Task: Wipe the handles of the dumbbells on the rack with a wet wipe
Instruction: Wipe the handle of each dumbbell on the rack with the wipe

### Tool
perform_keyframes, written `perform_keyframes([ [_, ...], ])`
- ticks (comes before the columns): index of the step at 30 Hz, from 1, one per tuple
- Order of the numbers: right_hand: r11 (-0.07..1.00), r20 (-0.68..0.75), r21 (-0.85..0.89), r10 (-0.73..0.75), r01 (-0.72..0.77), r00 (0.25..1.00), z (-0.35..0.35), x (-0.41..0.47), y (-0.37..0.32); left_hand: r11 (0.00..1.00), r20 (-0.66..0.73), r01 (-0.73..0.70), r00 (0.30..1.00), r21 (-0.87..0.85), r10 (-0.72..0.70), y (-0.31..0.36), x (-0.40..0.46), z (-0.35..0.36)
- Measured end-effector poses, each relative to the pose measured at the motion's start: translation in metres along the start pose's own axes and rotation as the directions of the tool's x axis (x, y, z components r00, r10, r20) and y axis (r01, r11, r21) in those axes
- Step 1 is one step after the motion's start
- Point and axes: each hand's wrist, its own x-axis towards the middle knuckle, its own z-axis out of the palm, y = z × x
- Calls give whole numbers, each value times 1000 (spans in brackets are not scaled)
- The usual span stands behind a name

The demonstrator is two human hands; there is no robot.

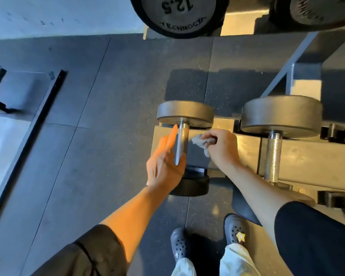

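The knurled handle (182, 143) of the dumbbell at the rack's (247, 144) left end is steadied by the flat, released left hand (164, 166). The wet wipe (202, 143) is pinched just beside it by the right hand (223, 148). The neighbouring handle (273, 154) appears left to wipe.

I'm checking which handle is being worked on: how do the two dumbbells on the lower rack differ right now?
The left dumbbell has both hands at its handle: the left hand open alongside it, the right hand holding the wet wipe just beside it. The right dumbbell is untouched. The right dumbbell's far plate looks larger and its handle thicker than the left dumbbell's. Both lie in rack cradles with knurled metal handles.
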Motion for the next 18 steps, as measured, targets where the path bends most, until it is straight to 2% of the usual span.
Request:
perform_keyframes([
  [4,999,-111,-41,-34,30,993,18,6,10,997,-14,62,998,-55,-63,-7,-3,3],
  [10,989,-258,14,-139,147,956,42,17,16,993,-10,55,998,-107,-56,-25,-3,10],
  [18,966,-328,125,-175,227,928,57,14,4,985,0,37,999,-167,-37,-35,-4,13],
])
